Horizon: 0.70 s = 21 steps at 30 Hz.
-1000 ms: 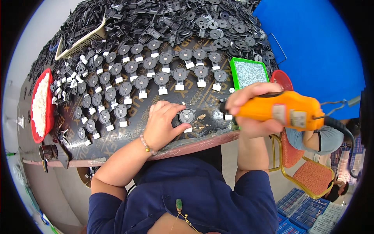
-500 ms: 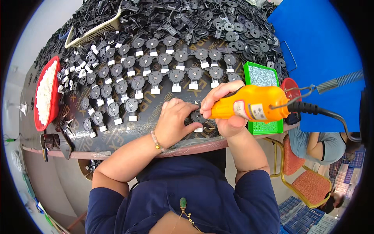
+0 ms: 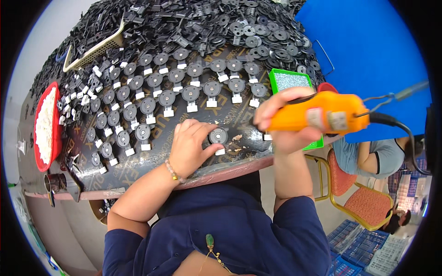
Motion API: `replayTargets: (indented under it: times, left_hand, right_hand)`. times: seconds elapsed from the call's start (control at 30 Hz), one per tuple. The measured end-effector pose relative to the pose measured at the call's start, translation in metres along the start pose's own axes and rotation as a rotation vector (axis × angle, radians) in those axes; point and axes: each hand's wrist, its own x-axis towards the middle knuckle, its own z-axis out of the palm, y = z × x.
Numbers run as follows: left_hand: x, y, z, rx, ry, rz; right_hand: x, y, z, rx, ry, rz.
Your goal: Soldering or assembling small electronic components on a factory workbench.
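My left hand [image 3: 191, 145] lies on the table with thumb and forefinger closed about a black round plastic part [image 3: 218, 135] that has a white block at its near edge. My right hand [image 3: 291, 126] grips an orange electric screwdriver [image 3: 299, 115] with a black cable, held right of that part and apart from it. Its tip end is partly hidden by my fingers. A white piece [image 3: 268, 137] shows under my right hand. Beyond my hands, several similar round parts with white blocks [image 3: 190, 93] lie in curved rows.
A green tray [image 3: 275, 81] of small silvery screws stands beyond my right hand. A red basket [image 3: 56, 138] of white pieces sits far left. Heaps of black plastic parts [image 3: 184, 23] fill the back, with a cream basket [image 3: 94, 49] among them. At right, another person's arm [image 3: 370, 158] shows.
The screwdriver in my right hand has moved right, away from the round part. My left hand still holds that part. The whole view has shifted a little.
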Motion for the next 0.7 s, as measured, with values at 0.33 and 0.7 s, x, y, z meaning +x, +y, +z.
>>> replayTargets:
  times: [0.33, 0.7]
  left_hand:
    - [0.001, 0.004, 0.005, 0.012, 0.001, 0.004]
    - [0.002, 0.005, 0.005, 0.013, -0.017, -0.006]
  right_hand:
    - [0.012, -0.011, -0.11, -0.405, 0.258, -0.034]
    - [0.011, 0.001, -0.114, -0.387, 0.235, -0.03]
